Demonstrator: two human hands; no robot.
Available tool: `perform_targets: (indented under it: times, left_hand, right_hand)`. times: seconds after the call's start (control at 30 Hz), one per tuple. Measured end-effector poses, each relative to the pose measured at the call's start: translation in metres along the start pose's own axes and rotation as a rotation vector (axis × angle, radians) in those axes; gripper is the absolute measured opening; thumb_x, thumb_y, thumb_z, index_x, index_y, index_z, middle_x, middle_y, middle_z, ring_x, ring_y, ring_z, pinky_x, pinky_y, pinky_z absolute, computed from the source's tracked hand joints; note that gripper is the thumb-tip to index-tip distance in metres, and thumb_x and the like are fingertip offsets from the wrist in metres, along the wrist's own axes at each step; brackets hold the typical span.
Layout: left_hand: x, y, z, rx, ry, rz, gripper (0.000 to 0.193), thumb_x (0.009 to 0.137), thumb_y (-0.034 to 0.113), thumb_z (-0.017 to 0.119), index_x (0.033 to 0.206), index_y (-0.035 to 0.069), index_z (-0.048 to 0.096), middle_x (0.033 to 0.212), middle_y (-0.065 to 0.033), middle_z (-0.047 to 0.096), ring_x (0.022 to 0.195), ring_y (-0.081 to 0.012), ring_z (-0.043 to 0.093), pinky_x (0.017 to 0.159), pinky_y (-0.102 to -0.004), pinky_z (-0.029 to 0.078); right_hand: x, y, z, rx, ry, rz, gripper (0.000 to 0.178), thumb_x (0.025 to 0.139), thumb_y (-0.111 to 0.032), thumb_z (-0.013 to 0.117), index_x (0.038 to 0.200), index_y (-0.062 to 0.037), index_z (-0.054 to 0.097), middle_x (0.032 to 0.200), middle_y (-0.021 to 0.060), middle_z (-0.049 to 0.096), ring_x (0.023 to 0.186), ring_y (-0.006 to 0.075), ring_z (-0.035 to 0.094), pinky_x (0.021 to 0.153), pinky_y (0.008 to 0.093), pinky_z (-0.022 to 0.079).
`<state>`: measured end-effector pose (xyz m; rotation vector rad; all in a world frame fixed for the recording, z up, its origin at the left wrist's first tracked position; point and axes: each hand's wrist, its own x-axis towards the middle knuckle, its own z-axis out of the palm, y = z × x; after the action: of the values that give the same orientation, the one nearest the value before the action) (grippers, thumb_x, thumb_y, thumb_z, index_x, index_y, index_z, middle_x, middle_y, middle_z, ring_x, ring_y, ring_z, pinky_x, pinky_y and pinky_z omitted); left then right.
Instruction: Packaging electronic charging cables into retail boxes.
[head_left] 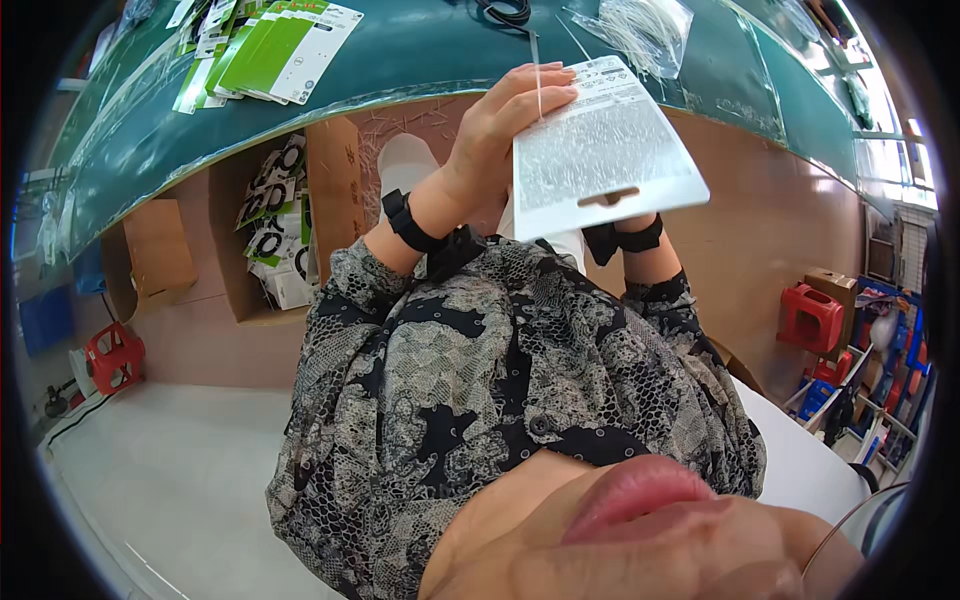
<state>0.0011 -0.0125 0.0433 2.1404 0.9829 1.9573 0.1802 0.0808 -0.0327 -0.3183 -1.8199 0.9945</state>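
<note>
A white packaging card (600, 140) with fine grey print and a slotted hang hole is tilted in front of me above the table's near edge. The fingers of my left hand (505, 115) are closed over its left side. A thin pale strip, like a cable tie (537, 75), stands up by those fingertips; whether it passes through the card I cannot tell. Behind the card my right hand is hidden, and only its wrist with a black band (640, 236) shows below. A similar black band (410, 222) circles my left wrist.
On the green table (420, 70) lie green-and-white cards (290, 45), a black cable (505, 12) and a clear bag of pale ties (645, 30). Below stands a cardboard box (335, 190) holding carded black items (270, 205). Red plastic stools (810, 318) stand at right.
</note>
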Motion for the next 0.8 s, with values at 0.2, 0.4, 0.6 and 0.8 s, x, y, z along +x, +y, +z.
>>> perform_targets:
  times: [0.2,0.4,0.6,0.8]
  left_hand:
    - [0.003,0.004,-0.006,0.008,-0.018,-0.109,0.033,0.078,0.007,0.069,0.11,0.005,0.063,0.111,-0.0165,0.063,0.101,-0.0299,0.063,0.085,-0.0347,0.052]
    - [0.008,0.008,-0.011,0.075,-0.04,-0.019,0.034,0.077,0.009,0.069,0.11,0.006,0.065,0.113,-0.0154,0.062,0.105,-0.0292,0.061,0.088,-0.0357,0.051]
    - [0.012,0.006,-0.008,0.099,-0.022,0.133,0.036,0.073,0.012,0.072,0.109,0.009,0.066,0.114,-0.0155,0.061,0.108,-0.0325,0.06,0.091,-0.0409,0.049]
    - [0.01,0.007,-0.009,0.104,-0.037,0.137,0.038,0.072,0.012,0.074,0.109,0.009,0.066,0.113,-0.0149,0.061,0.108,-0.0333,0.059,0.092,-0.0409,0.049]
  right_hand:
    - [-0.001,-0.009,0.004,0.154,0.02,0.145,0.039,0.084,-0.012,0.066,0.118,0.0039,0.055,0.116,0.017,0.061,0.102,0.023,0.063,0.081,0.0341,0.056]
    - [0.005,-0.014,0.004,0.124,0.013,0.097,0.036,0.085,-0.012,0.066,0.116,0.0035,0.055,0.115,0.0165,0.061,0.101,0.0223,0.063,0.081,0.0337,0.056]
    - [0.012,-0.024,0.003,0.084,0.02,0.048,0.034,0.086,-0.012,0.065,0.114,0.003,0.055,0.114,0.0161,0.061,0.099,0.0216,0.063,0.08,0.0333,0.056]
    - [0.016,-0.031,0.004,0.067,0.024,0.005,0.031,0.086,-0.012,0.065,0.113,0.0025,0.055,0.112,0.0156,0.061,0.098,0.0209,0.063,0.08,0.0329,0.056]
